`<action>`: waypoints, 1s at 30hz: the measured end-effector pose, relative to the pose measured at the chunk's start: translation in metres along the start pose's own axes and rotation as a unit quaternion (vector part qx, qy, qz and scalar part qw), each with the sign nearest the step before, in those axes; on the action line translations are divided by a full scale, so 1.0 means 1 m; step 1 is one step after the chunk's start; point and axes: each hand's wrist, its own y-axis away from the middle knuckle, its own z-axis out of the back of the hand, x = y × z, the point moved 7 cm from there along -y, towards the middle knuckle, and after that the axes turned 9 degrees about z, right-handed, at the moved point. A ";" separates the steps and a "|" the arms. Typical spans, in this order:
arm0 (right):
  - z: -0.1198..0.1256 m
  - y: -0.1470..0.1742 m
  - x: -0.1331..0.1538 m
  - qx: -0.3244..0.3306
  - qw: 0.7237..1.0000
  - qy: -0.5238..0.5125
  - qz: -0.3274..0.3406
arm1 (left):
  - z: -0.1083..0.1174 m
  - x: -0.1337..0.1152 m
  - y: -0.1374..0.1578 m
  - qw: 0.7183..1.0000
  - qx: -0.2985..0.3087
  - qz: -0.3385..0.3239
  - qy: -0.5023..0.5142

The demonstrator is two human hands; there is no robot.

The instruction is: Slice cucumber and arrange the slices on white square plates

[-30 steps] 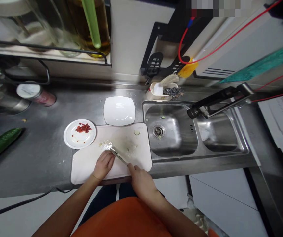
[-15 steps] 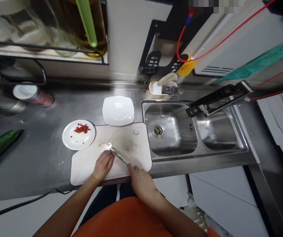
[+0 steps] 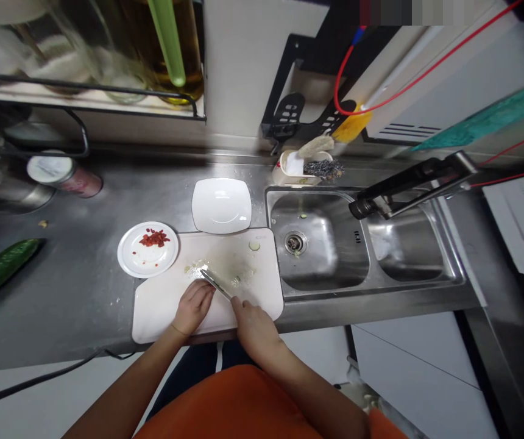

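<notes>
My right hand [image 3: 253,323] is closed round the handle of a knife [image 3: 216,285], whose blade slants up and left over the white cutting board [image 3: 161,311]. Beside the blade, my left hand [image 3: 194,305] rests on the board with its fingers curled and pressed together. What lies under those fingertips is hidden. Wet bits and small pale scraps are scattered on the board just beyond the knife. A thin round cucumber slice [image 3: 254,246] lies near the board's far right corner.
A white plate with chopped red pieces [image 3: 153,238] stands left of the board, a square white plate [image 3: 222,207] behind it. A whole cucumber [image 3: 1,268] lies far left. The steel sink [image 3: 335,256] and black faucet [image 3: 390,192] are on the right.
The knife has shifted slightly, and its blade now shows flatter beside my left fingers. My right hand has moved a little left. The view has shifted slightly.
</notes>
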 end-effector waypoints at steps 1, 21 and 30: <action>-0.001 -0.003 0.000 -0.004 1.000 -0.002 0.002 | 0.000 0.000 0.000 1.000 0.001 0.000 -0.001; -0.002 0.020 -0.008 -0.007 1.000 -0.017 -0.012 | 0.001 0.000 0.001 1.000 -0.005 -0.002 -0.028; 0.000 0.024 -0.007 0.008 1.000 -0.021 -0.022 | 0.002 -0.002 0.001 0.999 -0.016 -0.008 -0.030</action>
